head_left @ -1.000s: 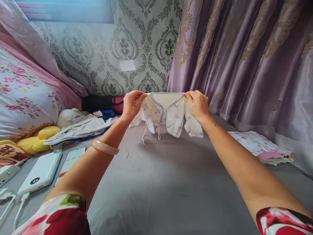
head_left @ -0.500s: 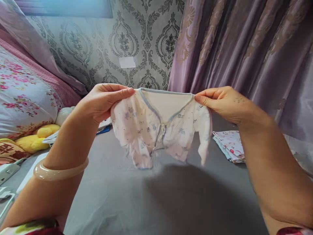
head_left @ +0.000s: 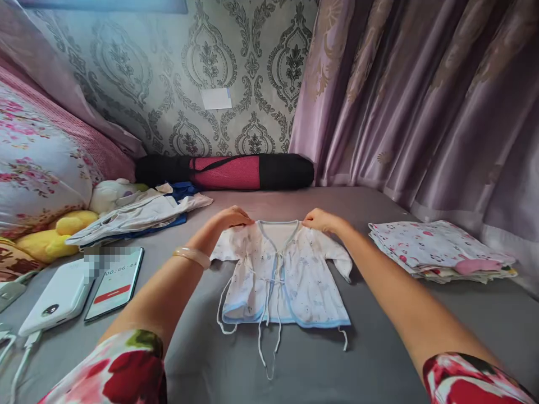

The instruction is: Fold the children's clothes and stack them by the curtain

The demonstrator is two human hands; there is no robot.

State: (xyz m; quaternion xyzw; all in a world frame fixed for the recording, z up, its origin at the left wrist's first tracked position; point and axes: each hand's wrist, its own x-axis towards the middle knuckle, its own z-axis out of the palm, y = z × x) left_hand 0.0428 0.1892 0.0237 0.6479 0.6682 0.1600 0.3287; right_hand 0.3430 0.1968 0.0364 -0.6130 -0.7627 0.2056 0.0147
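Observation:
A small white baby shirt with light blue trim and faint printed figures lies spread on the grey sheet, front side up. Its neckline points away from me, and thin white ties trail from the front and hem. My left hand pinches the shirt at the left shoulder beside the collar. At the opposite shoulder, my right hand grips the fabric the same way. Both sleeves rest out to the sides, the left one partly behind my forearm.
Folded printed cloths are stacked at right. On the left are loose clothes, a phone, a white power bank with a cable, and a yellow plush toy. A black and pink rolled bag lies along the wall.
Both hands have lowered the baby shirt from mid-air onto the sheet. Its body now lies flat, with the ties visible. The rolled bag behind has come into view.

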